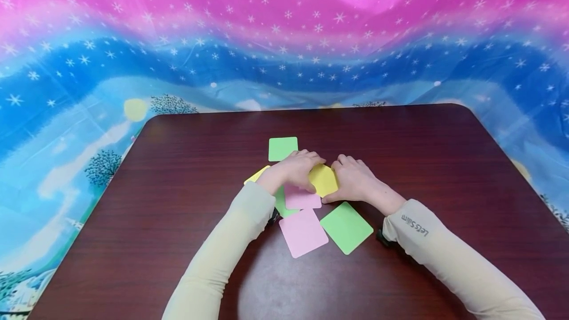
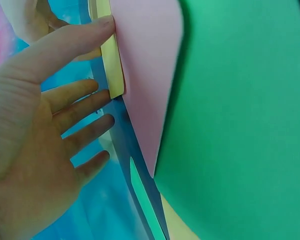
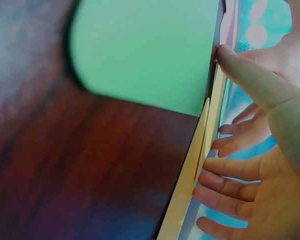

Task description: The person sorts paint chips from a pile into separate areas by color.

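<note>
In the head view a square yellow card (image 1: 323,180) lies between the two hands. The left hand (image 1: 295,169) reaches over from the left, its thumb near the yellow card's left edge. From the right, the right hand (image 1: 355,179) sets thumb and fingers around the opposite side. The left wrist view shows the left thumb (image 2: 90,36) touching the yellow card's edge beside a pink card (image 2: 145,60), the other fingers loosely straight. In the right wrist view, two yellow layers (image 3: 182,195) overlap, and the right fingers (image 3: 225,200) touch their edge, fairly straight.
Around the hands lie a green card (image 1: 283,148) at the back, another yellow card (image 1: 257,174) partly under the left arm, pink cards (image 1: 304,233) and a green card (image 1: 346,227) in front. The dark wooden table (image 1: 422,147) meets a patterned cloth (image 1: 284,63) behind.
</note>
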{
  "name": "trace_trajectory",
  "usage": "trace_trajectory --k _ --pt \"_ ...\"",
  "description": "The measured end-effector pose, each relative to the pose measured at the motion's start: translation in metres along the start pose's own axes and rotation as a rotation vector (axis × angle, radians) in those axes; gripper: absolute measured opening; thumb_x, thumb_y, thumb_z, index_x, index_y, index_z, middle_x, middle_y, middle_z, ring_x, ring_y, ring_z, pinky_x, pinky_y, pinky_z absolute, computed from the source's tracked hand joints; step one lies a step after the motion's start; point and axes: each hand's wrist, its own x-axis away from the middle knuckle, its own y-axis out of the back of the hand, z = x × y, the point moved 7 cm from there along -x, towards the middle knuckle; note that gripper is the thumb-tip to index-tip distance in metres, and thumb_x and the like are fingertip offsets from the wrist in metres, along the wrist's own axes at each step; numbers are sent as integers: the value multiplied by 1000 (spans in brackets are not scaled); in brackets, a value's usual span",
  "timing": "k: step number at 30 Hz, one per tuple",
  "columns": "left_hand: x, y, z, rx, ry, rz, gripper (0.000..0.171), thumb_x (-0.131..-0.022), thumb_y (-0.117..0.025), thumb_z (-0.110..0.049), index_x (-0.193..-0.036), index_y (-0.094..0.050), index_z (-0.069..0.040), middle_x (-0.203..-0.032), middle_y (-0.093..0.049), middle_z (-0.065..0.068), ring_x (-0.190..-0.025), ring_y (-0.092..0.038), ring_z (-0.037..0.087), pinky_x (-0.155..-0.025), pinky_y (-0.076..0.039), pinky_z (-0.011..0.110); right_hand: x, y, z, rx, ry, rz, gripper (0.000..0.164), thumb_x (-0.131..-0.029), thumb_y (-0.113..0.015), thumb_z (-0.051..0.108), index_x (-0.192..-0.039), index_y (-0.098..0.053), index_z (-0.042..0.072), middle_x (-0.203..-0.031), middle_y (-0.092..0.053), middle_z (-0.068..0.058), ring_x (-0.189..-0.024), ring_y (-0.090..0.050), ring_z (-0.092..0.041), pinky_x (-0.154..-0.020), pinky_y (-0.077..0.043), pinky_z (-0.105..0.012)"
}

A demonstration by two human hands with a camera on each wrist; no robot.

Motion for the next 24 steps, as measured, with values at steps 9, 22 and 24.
trace_trajectory --k 9,22,24 --pt "4 1 -1 -44 30 -15 85 -68 -73 -46 -138 -38 -13 -133 -44 0 -120 -37 18 -101 -29 39 -2 0 1 -16 -4 29 73 -54 -75 60 -96 -56 3 -85 -49 -7 -77 -46 -22 -66 -42 -39" --pt "10 1 -1 -24 19 12 81 -68 -75 -35 -137 -39 -15 -131 -44 0 -118 -38 19 -100 -31 38 -5 0 0 -67 2 77 73 -55 -77 56 -100 -55 3 -86 -49 -5 -80 -44 -21 -68 -40 -34" --pt "11 2 -2 -16 15 9 80 -68 -75 -34 -137 -40 -15 -131 -45 0 -118 -38 19 -100 -30 38 -5 1 1 -78 5 81 74 -55 -77 55 -102 -55 3 -88 -49 -6 -80 -44 -21 -68 -40 -34"
